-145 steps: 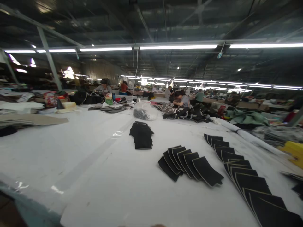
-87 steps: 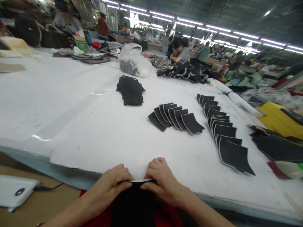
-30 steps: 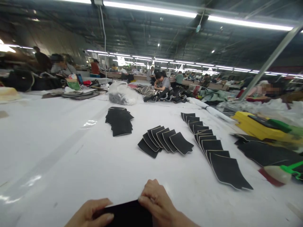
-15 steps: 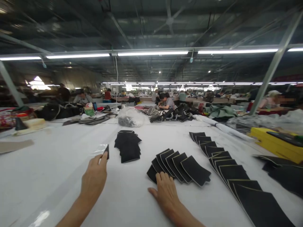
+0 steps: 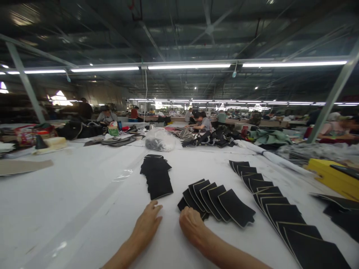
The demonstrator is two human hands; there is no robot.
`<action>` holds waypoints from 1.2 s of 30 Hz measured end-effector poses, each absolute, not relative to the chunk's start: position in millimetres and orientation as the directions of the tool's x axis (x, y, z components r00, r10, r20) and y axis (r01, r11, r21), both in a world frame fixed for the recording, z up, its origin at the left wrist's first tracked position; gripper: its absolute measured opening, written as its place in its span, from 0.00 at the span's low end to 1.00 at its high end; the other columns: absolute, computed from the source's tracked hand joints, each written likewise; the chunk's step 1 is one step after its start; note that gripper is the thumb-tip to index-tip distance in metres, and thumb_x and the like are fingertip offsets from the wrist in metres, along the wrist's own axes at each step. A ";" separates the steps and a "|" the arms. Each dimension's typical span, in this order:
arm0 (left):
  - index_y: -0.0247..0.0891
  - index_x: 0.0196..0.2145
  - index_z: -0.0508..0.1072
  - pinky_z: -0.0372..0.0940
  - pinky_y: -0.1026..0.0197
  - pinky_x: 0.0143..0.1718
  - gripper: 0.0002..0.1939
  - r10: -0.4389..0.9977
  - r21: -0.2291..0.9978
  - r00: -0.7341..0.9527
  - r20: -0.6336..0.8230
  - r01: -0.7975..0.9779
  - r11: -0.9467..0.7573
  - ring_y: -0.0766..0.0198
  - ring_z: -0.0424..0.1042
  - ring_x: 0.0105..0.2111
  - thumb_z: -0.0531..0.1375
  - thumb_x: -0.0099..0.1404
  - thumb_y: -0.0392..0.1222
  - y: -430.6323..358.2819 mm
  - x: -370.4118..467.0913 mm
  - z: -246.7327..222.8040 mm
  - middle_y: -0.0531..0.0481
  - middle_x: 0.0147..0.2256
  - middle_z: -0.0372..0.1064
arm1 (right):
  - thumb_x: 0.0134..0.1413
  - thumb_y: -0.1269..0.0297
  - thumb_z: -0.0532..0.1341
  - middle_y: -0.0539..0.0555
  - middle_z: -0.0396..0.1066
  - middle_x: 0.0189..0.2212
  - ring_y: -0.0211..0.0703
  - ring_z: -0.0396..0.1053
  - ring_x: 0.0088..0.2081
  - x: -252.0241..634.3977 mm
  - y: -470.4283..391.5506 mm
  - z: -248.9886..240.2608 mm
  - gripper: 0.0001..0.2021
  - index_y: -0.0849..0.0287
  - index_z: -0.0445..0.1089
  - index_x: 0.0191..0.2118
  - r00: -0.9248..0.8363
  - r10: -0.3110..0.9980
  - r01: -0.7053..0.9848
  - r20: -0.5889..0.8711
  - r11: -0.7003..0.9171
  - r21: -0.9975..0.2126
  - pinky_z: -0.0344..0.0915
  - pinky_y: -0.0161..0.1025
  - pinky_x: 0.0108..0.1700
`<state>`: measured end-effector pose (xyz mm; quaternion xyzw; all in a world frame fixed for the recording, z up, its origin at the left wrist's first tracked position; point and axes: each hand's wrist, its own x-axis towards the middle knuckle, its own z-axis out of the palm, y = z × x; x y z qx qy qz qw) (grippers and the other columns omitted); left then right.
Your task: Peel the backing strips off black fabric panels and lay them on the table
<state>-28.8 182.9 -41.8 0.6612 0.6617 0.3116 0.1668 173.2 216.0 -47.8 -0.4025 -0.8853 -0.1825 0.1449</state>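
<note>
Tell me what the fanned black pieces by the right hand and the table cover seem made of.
Fanned black pieces: thin matte fabric or foam sheet, probably; flat, pale-edged. Table cover: white paper or sheet with a glossy clear strip, judging by glare.

Left hand (image 5: 147,224) just before stacked pieces (image 5: 156,175); right hand (image 5: 193,228) touching fanned pieces (image 5: 217,200); long overlapped row (image 5: 275,205) right, on table (image 5: 56,194)

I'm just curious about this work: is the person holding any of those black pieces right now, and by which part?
Neither hand holds anything. The left hand lies open on the white table, and the right hand rests at the near end of the fanned black pieces.
</note>
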 end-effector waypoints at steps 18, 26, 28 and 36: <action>0.31 0.25 0.76 0.52 0.67 0.28 0.13 0.914 0.918 0.188 -0.361 -0.103 0.383 0.68 0.61 0.25 0.69 0.50 0.46 69.9 -4.0 -14.4 0.53 0.22 0.67 | 0.49 0.68 0.68 0.55 0.71 0.39 0.50 0.69 0.38 179.3 79.6 -6.6 0.15 0.57 0.67 0.43 -0.740 0.595 0.548 0.315 0.804 -0.233 0.67 0.43 0.37; 0.31 0.27 0.77 0.49 0.66 0.23 0.15 0.869 0.901 0.242 -0.433 0.138 0.411 0.69 0.56 0.20 0.65 0.51 0.49 54.2 -5.7 -7.9 0.55 0.19 0.62 | 0.51 0.66 0.69 0.47 0.68 0.29 0.41 0.65 0.34 200.5 102.1 -6.9 0.07 0.58 0.69 0.31 -0.614 0.788 0.615 -0.053 0.434 -0.658 0.56 0.36 0.35; 0.31 0.27 0.77 0.53 0.67 0.22 0.14 0.857 0.894 0.264 -0.442 0.204 0.398 0.68 0.59 0.20 0.64 0.51 0.47 53.2 -7.1 -6.1 0.54 0.18 0.64 | 0.50 0.69 0.69 0.47 0.66 0.29 0.40 0.63 0.34 201.4 99.7 -11.1 0.08 0.58 0.69 0.30 -0.620 0.784 0.587 -0.023 0.444 -0.677 0.55 0.35 0.35; 0.33 0.24 0.74 0.60 0.65 0.22 0.08 0.816 0.879 0.337 -0.470 0.262 0.397 0.67 0.63 0.17 0.59 0.50 0.41 49.0 -3.3 -6.5 0.54 0.17 0.65 | 0.53 0.73 0.66 0.48 0.67 0.32 0.42 0.63 0.38 209.1 88.7 -21.3 0.07 0.58 0.67 0.31 -0.642 0.761 0.483 0.096 0.498 -0.720 0.58 0.37 0.41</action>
